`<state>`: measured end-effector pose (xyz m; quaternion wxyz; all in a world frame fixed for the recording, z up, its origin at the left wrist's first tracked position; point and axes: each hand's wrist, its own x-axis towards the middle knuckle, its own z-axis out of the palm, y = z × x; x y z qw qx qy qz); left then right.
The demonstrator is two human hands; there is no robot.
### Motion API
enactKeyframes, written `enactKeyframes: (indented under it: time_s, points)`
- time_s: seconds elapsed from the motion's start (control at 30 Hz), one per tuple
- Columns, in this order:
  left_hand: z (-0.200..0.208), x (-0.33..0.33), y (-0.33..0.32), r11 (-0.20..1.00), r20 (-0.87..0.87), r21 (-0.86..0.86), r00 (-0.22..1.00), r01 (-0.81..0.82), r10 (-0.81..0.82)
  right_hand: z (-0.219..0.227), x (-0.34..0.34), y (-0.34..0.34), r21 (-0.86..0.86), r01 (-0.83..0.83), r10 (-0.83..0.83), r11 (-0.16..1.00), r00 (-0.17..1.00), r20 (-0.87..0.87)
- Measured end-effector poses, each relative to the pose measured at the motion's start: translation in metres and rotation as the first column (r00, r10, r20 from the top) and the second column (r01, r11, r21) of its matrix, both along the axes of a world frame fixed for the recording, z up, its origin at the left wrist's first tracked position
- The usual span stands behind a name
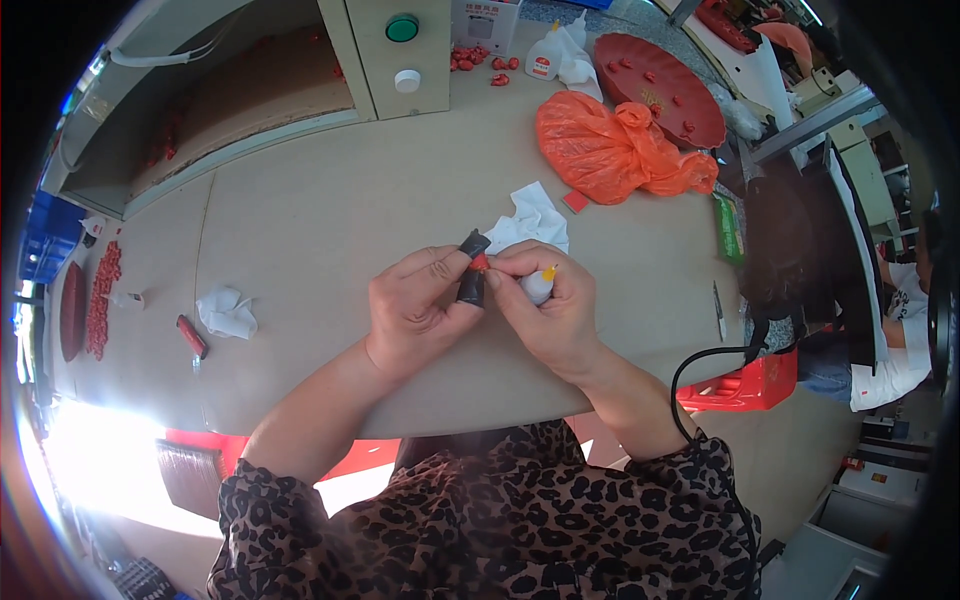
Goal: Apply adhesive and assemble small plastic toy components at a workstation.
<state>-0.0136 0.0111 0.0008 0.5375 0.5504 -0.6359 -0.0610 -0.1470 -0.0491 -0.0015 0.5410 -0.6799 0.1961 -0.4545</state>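
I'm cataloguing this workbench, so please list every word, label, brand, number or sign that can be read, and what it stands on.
I won't copy wording, only say where print shows:
White box: dark printed characters, not transcribed.
Back white bottle: red-marked label, too small to read.
Green packet: print too blurred.
Red tray: gold marking, too unclear to read.
Yellow-tipped bottle in the right hand: no readable print.
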Motion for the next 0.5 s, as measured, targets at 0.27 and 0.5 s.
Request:
enactKeyframes:
  time_s: [0.27,0.5]
  points:
    - [0.0037,-0.001,0.0016,1.0,-0.056,0.019,0.998,0.007,-0.006,-0.0052,-0.0004,0.0003,-0.129,-0.018,0.019,0.991,1.0,0.005]
    - [0.0025,-0.002,0.0011,1.0,-0.081,0.014,0.997,-0.008,0.01,-0.0051,0.0035,0.002,-0.141,0.006,-0.002,0.99,1.0,0.027]
